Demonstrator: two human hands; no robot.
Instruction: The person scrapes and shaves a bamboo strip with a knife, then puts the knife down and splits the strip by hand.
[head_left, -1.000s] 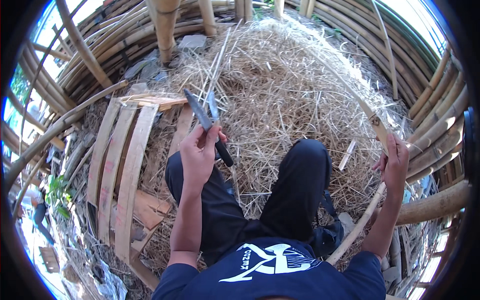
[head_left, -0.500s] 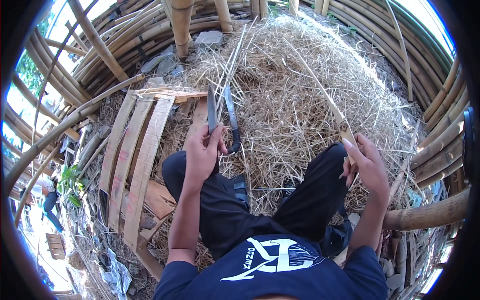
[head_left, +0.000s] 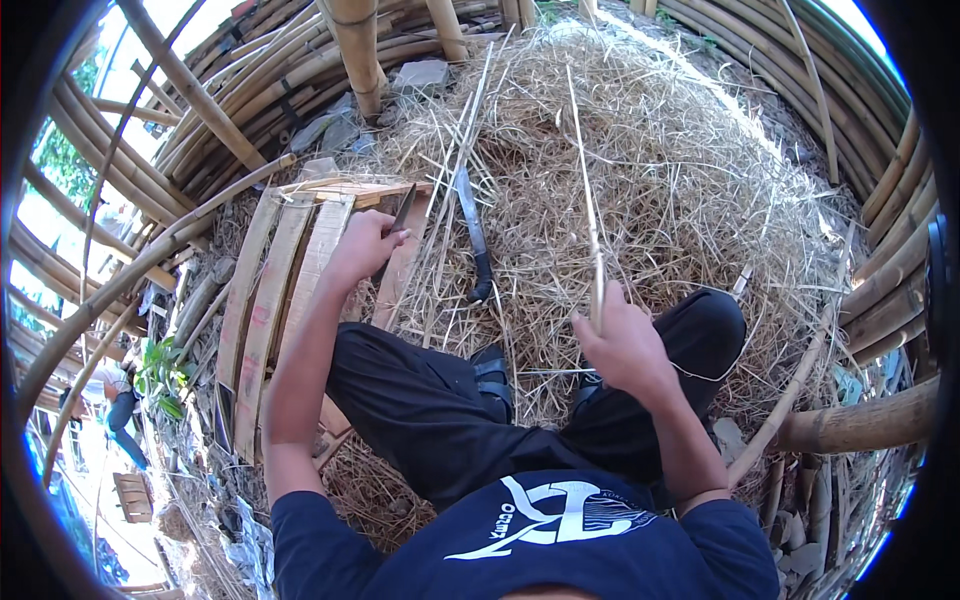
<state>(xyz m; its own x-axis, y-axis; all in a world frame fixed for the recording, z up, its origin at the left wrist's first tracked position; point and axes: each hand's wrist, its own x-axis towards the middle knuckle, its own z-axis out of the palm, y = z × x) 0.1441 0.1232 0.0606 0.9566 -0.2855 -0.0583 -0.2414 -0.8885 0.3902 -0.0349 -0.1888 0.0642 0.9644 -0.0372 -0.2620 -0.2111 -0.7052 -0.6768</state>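
Note:
My left hand (head_left: 368, 246) is closed round a knife, over the corner of a slatted wooden crate (head_left: 262, 325). The dark knife blade (head_left: 406, 206) points up and away from me; its handle is mostly hidden. My right hand (head_left: 625, 345) grips the near end of a long, thin bamboo strip (head_left: 586, 190) in front of my right knee. The strip stretches away over a heap of dry shavings (head_left: 545, 270). Between my hands, a second knife (head_left: 468, 215) with a black handle lies on the shavings.
Thin bamboo strips (head_left: 473, 105) lie beyond the second knife. Stacked bamboo poles (head_left: 780, 75) curve round the far side, and an upright bamboo post (head_left: 352, 50) stands at the far left. A thick pole (head_left: 860, 425) juts in at the right. Another person (head_left: 122, 410) is at the far left.
My left hand has moved left and away with the knife, which now tilts. My right hand has swung left and inward, turning the bamboo strip edge-on and more upright.

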